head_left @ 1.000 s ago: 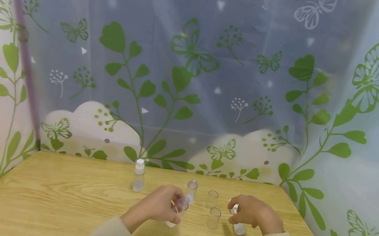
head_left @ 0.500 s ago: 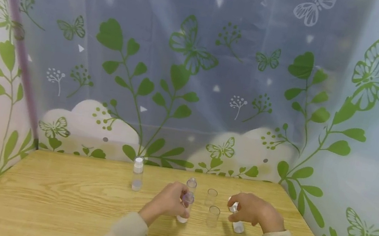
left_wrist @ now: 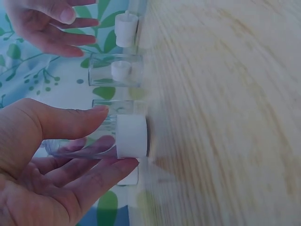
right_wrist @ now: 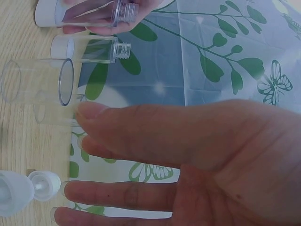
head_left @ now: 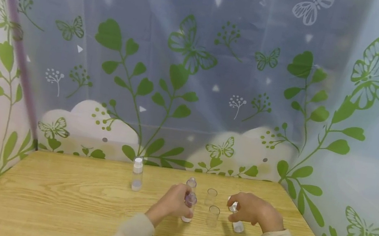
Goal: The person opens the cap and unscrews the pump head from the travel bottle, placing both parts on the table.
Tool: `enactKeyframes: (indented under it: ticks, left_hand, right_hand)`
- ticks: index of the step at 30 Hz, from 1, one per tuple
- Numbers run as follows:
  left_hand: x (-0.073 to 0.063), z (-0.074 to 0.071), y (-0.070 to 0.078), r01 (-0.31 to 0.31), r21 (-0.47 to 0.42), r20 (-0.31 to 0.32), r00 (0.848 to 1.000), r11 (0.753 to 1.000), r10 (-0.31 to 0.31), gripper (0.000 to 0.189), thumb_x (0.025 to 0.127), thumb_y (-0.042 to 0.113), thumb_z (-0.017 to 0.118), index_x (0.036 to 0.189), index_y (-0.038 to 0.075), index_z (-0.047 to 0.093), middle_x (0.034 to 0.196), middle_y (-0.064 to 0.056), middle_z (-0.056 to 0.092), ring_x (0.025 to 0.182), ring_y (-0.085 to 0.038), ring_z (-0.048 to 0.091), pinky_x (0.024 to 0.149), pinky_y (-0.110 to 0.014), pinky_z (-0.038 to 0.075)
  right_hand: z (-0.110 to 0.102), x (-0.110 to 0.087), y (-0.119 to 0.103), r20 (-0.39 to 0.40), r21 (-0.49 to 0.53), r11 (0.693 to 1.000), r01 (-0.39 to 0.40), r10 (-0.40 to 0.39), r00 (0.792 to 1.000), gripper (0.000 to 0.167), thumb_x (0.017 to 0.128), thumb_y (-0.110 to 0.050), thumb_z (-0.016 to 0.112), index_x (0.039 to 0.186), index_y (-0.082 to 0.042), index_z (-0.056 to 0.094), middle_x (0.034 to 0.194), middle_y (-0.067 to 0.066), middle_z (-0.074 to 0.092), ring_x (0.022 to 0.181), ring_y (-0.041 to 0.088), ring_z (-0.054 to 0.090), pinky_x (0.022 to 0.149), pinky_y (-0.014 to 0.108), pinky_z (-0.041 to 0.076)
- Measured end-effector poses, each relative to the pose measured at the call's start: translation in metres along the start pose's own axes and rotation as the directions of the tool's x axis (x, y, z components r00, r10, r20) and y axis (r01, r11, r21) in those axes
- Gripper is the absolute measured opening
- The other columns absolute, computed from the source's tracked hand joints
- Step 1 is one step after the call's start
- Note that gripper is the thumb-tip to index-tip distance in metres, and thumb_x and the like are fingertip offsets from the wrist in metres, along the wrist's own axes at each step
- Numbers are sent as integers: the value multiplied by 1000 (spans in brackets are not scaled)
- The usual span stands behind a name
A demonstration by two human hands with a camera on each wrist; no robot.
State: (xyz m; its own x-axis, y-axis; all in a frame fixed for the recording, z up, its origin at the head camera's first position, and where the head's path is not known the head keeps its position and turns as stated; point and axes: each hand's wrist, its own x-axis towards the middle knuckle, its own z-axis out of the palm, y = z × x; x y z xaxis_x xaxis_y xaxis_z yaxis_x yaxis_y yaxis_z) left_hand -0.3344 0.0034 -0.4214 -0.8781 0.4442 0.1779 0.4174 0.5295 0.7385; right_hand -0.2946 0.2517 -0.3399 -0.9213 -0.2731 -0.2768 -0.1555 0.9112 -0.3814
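My left hand holds a clear bottle with a white base and an open threaded neck, thumb and fingers around its side. The bottle is upright, its base right at the tabletop. Behind it stands a similar open bottle. My right hand hovers at the right with loosely extended fingers and nothing in its grasp. Below and beside those fingers are two white pump heads, the nearer pump head and the farther pump head. Two clear cylindrical covers, a front cover and a back cover, stand between the hands.
Farther left on the wooden table stands an assembled bottle with a white pump top. A leaf-and-butterfly curtain closes off the back and both sides.
My left hand has moved right with the bottle, bringing it from a tilt to upright in front of the other open bottle. The right hand has stayed in place.
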Motion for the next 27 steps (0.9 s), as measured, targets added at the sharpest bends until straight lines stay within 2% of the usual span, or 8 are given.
enactKeyframes:
  ticks: [8,12,15,19,23,27]
  left_hand:
    - [0,4,5,27,21,5,1000,999,-27,34,69,-6,85,95,1,64,85,-8,67,76,-19,61,65,-33,57]
    - [1,5,5,54,22,20,998,998,-54,34,71,-5,84,98,1,64,90,-9,68,82,-22,63,71,-37,59]
    - [1,7,6,66,35,25,997,997,-67,35,71,-4,84,99,2,64,91,-7,66,83,-21,62,72,-36,59]
    - [0,6,5,63,71,27,998,995,-65,41,70,0,89,101,3,63,88,-5,63,79,-18,57,69,-32,54]
    - [-4,0,3,35,121,22,999,992,-38,45,68,6,94,103,2,65,90,-8,67,81,-20,61,71,-34,55]
    - [-12,-15,-2,24,144,18,999,989,-27,44,73,7,91,110,-2,68,101,-16,72,93,-28,67,81,-43,59]
  right_hand:
    - [0,-1,-3,5,-14,1000,8,-8,1000,36,91,-15,78,125,-10,68,123,21,66,98,29,67,68,45,59]
    - [1,-2,-7,10,-15,1000,10,-10,1000,34,91,-16,78,124,-11,69,123,20,67,92,27,68,69,44,58]
    - [3,-2,-10,23,-27,999,25,-24,999,32,91,-17,78,122,-12,71,122,18,68,92,26,68,74,46,58]
    - [4,-4,-12,47,-48,996,73,-70,996,30,90,-17,78,119,-14,72,119,15,69,102,29,67,88,54,56]
    - [3,-6,-15,69,-58,988,143,-139,988,28,89,-15,78,117,-15,73,117,13,70,107,32,66,93,58,53]
    - [3,-7,-18,93,-49,978,202,-197,976,22,93,-15,74,115,-17,73,116,9,71,109,30,66,94,55,54]
